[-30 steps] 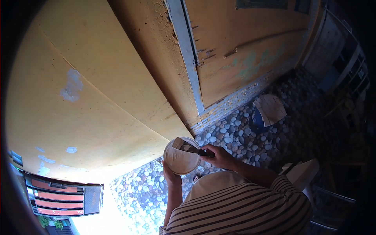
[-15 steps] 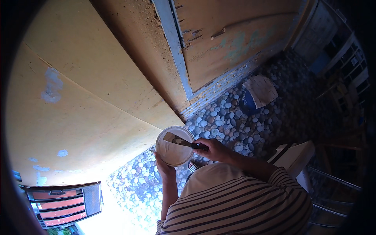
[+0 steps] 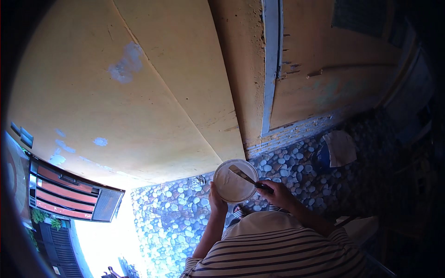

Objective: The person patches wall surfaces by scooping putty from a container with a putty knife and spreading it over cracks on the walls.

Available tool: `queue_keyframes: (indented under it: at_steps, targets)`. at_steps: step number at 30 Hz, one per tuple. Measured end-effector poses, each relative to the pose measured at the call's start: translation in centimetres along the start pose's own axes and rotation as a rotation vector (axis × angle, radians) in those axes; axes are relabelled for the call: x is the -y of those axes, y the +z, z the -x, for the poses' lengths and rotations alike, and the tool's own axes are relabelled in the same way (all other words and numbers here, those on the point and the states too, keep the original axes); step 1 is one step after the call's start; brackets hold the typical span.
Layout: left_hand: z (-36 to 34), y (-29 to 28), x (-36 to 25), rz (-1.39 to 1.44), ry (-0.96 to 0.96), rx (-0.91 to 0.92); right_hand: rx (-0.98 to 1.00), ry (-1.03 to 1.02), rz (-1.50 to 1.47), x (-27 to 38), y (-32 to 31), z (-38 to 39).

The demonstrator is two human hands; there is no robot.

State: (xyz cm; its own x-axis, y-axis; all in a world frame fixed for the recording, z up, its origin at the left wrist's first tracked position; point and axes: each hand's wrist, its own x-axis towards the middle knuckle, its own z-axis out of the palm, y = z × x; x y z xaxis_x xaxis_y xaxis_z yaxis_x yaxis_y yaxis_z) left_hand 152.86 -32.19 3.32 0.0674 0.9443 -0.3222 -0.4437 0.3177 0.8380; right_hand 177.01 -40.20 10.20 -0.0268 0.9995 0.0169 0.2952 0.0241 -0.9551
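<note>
1. In the head view, a round tub was held in front of the body by the left hand; the thumb side was set against the rim, while the remaining fingers were mostly hidden, so their spread could not be told.
2. A scraper was gripped by the right hand, its fingers closed around the dark handle. The blade was angled across the tub's mouth; whether the pale paste inside was touched by it could not be told.
3. The tub was seen near the lower end of the yellow wall, above the pebble-patterned floor. Whitish patches were visible on that wall.
4. To the right, a blue object was partly covered by a beige sheet.
5. The step in hand was judged to be the working of the paste with the scraper. For the next move, a steady tub and a firmly controlled blade angle seemed to be called for.
</note>
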Motion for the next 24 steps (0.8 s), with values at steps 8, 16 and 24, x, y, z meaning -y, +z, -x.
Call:
queue_keyframes:
  at_steps: [8,16,24]
  targets:
    - [1.7,-1.2,-0.1,0.154,-0.034,-0.081,0.103,0.059,0.005,1.8,0.7,0.1]
    - [4.1,-2.2,-0.5,0.078,0.027,-0.109,0.216,0.078,0.005,2.4,1.6,-0.1]
    - [5.0,-3.2,0.5,0.195,0.053,-0.181,0.314,0.196,-0.067,2.0,1.9,-0.8]
